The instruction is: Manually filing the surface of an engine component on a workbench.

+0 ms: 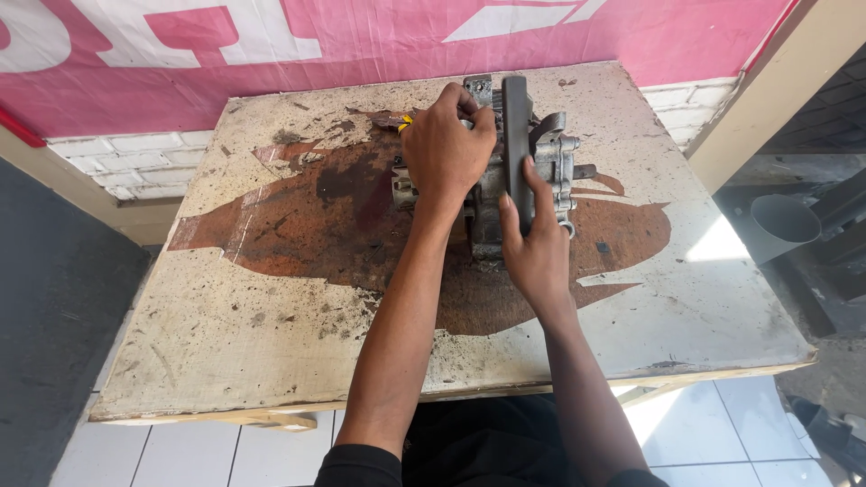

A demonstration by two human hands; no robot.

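A grey metal engine part (pixel 555 158) with bolts and bosses sits near the far middle of a stained worktable (pixel 271 307). My left hand (pixel 446 149) lies curled over its left side, fingers bent down onto the top. A yellow-handled tool tip (pixel 405 124) pokes out beside that hand. My right hand (pixel 534 243) holds a long dark bar (pixel 516 126) that lies upright along the part's middle, thumb and fingers on either side of its lower end. What sits under my left palm is hidden.
The tabletop carries a large brown oil stain (pixel 343 216). A pink and white banner (pixel 361 36) hangs behind it over a white brick wall. A grey pipe (pixel 785 225) lies at the right. White floor tiles (pixel 180 455) show below the table's front edge.
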